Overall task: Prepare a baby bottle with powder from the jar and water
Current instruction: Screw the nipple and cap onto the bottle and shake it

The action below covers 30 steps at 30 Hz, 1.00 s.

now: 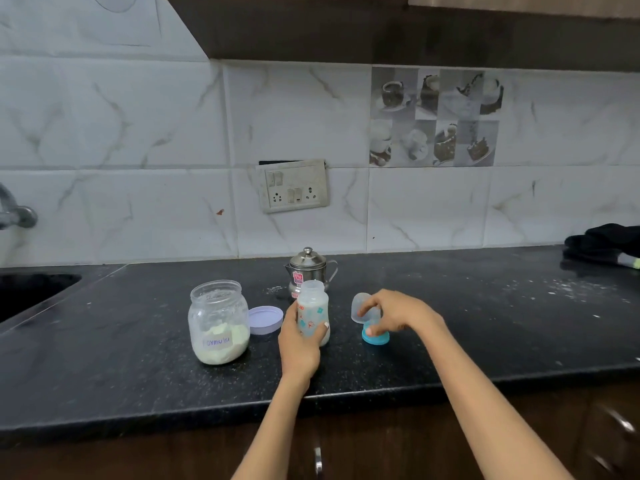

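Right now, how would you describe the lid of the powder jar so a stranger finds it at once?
Look at the black counter, below the wall socket plate. The glass jar labelled formula stands open there; between it and the baby bottle lies the lid. It is the only flat, pale lilac disc, lying rim up.

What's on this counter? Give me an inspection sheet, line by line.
Surface: black countertop, white specks at right.
Job's things: open formula jar, part full; its lid lies beside it; baby bottle uncapped, milky; blue nipple cap; steel pot behind.
Clutter: dark cloth, far right.
Hands: left hand grips bottle; right hand holds cap.
Cables: nothing seen.
Surroundings: switchboard, tap, sink.
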### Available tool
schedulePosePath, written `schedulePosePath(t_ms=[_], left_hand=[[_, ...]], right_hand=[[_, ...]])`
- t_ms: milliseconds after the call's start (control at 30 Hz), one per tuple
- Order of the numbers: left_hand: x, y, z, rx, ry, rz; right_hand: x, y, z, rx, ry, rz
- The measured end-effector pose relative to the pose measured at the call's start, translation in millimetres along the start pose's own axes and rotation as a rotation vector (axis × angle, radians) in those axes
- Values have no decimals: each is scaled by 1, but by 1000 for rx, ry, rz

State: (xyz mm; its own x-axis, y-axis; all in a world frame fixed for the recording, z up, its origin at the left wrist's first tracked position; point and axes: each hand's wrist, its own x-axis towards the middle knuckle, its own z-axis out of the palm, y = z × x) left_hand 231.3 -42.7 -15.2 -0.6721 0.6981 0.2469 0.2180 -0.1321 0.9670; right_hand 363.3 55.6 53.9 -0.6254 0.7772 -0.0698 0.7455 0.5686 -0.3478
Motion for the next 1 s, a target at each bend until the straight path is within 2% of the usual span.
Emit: schedulePosePath(t_ms=[133, 300, 400, 467, 533, 633, 800, 1000], left_hand=[[0, 1, -1, -7, 1, -10], [1, 0, 1, 3, -4, -15], [3, -1, 1, -5, -4, -12], [4, -2, 1, -8, -4, -18], [4, -3, 1, -11, -3, -18], [4, -3, 2, -6, 1, -20], [2, -1, 1, -5, 3, -13], [4, -2, 2, 7, -2, -27]], right_hand=[[3, -2, 12, -67, 8, 22], [2, -13, 5, -41, 107, 46], [1, -31, -24, 139, 249, -68], [-2, -49, -47, 226, 286, -196], [-2, -70, -62, 187, 251, -323], [6, -95, -63, 70, 117, -408], [32, -108, -44, -166, -2, -383], [39, -102, -41, -166, -11, -336]])
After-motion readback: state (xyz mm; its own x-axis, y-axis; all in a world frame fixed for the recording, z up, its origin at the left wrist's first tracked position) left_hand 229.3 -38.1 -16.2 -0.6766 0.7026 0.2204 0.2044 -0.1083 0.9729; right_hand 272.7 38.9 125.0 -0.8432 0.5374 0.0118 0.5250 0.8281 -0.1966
